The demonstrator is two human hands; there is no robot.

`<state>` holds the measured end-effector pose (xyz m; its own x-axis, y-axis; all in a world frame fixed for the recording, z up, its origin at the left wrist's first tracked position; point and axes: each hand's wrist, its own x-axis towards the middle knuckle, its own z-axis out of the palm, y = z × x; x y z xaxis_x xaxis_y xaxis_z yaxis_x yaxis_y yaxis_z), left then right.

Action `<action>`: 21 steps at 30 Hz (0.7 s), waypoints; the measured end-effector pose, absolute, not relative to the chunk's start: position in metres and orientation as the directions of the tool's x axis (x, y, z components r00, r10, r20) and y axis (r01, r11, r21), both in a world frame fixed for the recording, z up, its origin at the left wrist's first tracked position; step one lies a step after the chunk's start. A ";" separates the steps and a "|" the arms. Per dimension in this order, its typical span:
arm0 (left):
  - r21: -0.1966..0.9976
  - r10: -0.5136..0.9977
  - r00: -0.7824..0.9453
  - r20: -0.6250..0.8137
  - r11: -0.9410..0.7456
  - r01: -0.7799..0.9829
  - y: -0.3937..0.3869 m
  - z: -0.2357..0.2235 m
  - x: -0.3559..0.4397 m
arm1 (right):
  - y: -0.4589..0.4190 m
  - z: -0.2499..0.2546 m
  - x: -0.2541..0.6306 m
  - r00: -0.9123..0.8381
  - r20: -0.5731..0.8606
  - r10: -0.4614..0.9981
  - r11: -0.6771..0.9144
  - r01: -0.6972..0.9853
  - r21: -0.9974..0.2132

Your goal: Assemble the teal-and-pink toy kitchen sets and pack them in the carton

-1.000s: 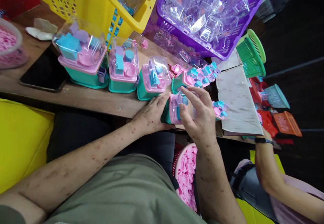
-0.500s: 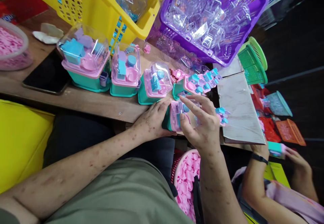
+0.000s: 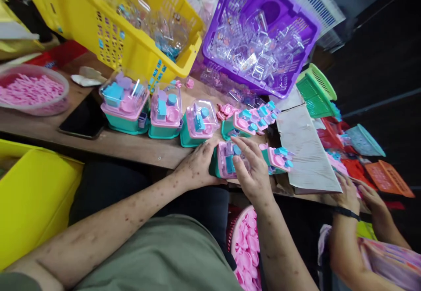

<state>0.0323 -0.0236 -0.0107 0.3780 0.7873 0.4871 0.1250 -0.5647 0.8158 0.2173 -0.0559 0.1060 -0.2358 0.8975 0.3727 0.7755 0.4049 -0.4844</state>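
My left hand is wrapped around the near-left side of a small toy kitchen box at the table's front edge. The box has a teal base and a pink top carrying blue and purple pieces; my hands partly hide it. Over its right side, my right hand has its thumb and fingers apart, the fingertips at the box's top. Whether they press on it I cannot tell. To the left stand three similar boxes with clear covers, the nearest being this covered box. Behind and to the right are uncovered toy kitchen boxes.
A yellow basket and a purple basket of clear covers stand behind. A phone and a tub of pink pieces lie left. Cardboard is at right, beside a co-worker's hands. Below is a basket of pink parts.
My right hand's fingers have come down closer to the box and drawn nearer together. My left hand keeps its hold. The whole view has shifted, and the co-worker's hands have moved closer together.
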 end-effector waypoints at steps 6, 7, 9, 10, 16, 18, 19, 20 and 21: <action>0.772 0.804 0.445 0.394 -0.552 0.315 -0.042 0.033 0.000 | -0.041 0.109 0.251 -0.332 0.250 0.910 0.415 0.708 -0.572; 0.731 0.817 0.400 0.415 -0.561 0.388 -0.045 0.048 -0.013 | -0.039 0.114 0.261 -0.367 0.188 0.911 0.404 0.702 -0.586; 0.607 0.818 0.208 0.537 -0.545 0.578 -0.046 0.078 -0.045 | -0.037 0.124 0.280 -0.379 0.099 0.920 0.360 0.718 -0.596; 0.542 0.795 0.080 0.601 -0.480 0.689 -0.043 0.091 -0.062 | -0.038 0.128 0.287 -0.366 0.081 0.927 0.345 0.746 -0.569; 0.405 0.919 -0.256 0.299 0.121 0.906 0.003 0.124 -0.142 | -0.043 0.115 0.288 -0.235 0.103 0.967 0.252 0.946 -0.202; 0.459 0.955 -0.260 0.144 0.169 0.872 0.010 0.124 -0.145 | -0.039 0.108 0.283 -0.201 0.064 0.977 0.209 0.967 -0.147; 0.496 0.959 -0.258 0.114 0.170 0.851 0.009 0.125 -0.143 | -0.037 0.107 0.280 -0.206 0.058 0.977 0.212 0.967 -0.141; 0.532 0.961 -0.252 0.109 0.158 0.832 0.005 0.127 -0.140 | -0.034 0.108 0.277 -0.236 0.073 0.969 0.244 0.959 -0.143; 0.561 0.964 -0.240 0.116 0.136 0.817 0.000 0.130 -0.138 | -0.029 0.111 0.272 -0.284 0.089 0.955 0.294 0.943 -0.152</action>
